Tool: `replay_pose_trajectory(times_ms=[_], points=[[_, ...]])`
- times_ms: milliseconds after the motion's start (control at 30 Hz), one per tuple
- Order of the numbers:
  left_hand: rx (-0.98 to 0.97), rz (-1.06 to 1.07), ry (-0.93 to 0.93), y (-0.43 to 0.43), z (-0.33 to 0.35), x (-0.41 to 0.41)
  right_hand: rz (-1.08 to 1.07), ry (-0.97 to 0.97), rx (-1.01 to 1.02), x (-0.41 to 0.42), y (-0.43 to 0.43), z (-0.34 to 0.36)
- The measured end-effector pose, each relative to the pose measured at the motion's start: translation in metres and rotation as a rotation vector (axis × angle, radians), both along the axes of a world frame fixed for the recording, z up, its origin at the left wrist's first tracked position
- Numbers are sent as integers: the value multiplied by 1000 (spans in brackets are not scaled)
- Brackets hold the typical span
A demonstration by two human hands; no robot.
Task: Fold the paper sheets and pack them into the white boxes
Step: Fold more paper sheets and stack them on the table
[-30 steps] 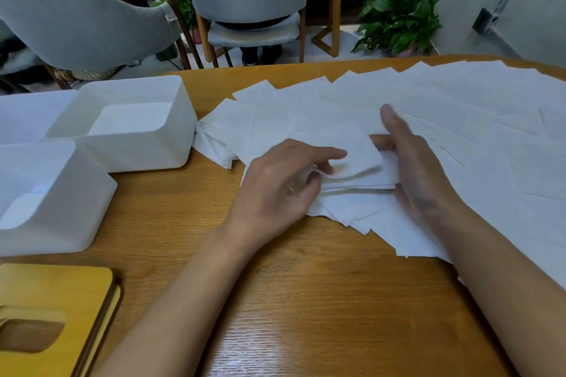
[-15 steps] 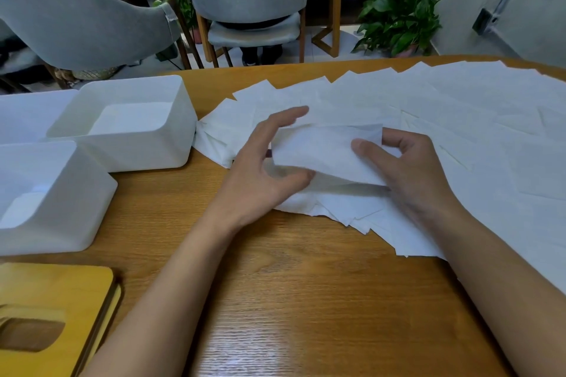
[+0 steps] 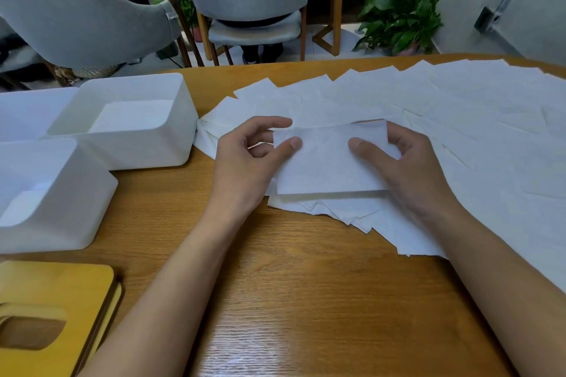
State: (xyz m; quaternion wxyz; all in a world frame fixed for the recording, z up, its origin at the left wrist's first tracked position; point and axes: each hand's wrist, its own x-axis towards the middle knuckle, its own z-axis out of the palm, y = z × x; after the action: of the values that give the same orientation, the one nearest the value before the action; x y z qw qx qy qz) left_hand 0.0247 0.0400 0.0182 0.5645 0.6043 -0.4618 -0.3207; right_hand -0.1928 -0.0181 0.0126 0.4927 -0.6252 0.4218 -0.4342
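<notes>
The person holds one folded sheet by its two short ends, lifted a little off the pile and tilted toward them. The left hand pinches the left end, thumb on top and curled fingers reaching behind. The right hand does the same at the right end, thumb pressed on the face, the other fingers tucked out of sight behind the paper. Both hands are closed on it lightly, not clenched.

Under it, the loose sheets fan across the right side of the tabletop, overlapping one another and reaching to the far edge. The white boxes stand open to the left: the far box just beside the pile's left tip, the near box closer to the person. I cannot tell whether the pale patch in each is paper or bare floor. A yellow wooden lid lies at the near left corner.

The paper looks thin, soft and nearly weightless, more tissue than card, so I would expect it to sag and spring open unless the crease is pressed. Pinching across the folded layers near the ends seems the safest hold, and a gentle one, since it should crumple or tear easily. Plenty of sheets remain.
</notes>
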Motion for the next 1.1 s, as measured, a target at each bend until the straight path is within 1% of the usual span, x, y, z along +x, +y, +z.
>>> replay_pose_trajectory(times_ms=[167,300,400,500,833,900,967,1000,1067,1100], points=[[3,20,11,-2,-4,-4,90,35,-108,1,1,0],[26,4,13,-2,-6,-5,92,110,-170,2,0,-1],[21,-8,5,-2,-7,-6,57,137,-180,3,0,-1],[20,-27,0,-2,-6,-7,34,121,-178,2,0,-1],[37,-18,-1,1,-5,-6,51,142,-195,2,1,-1],[31,-22,-35,0,-7,-6,34,141,-203,1,0,-2],[40,-29,-84,-1,-8,-7,31,86,-217,0,-1,-1],[54,-54,-75,0,-7,-6,48,23,-206,0,-1,0],[80,-145,31,1,-3,-7,79,-91,-158,-1,-1,2],[88,-187,98,2,-1,-8,84,-113,-149,-1,-1,2]])
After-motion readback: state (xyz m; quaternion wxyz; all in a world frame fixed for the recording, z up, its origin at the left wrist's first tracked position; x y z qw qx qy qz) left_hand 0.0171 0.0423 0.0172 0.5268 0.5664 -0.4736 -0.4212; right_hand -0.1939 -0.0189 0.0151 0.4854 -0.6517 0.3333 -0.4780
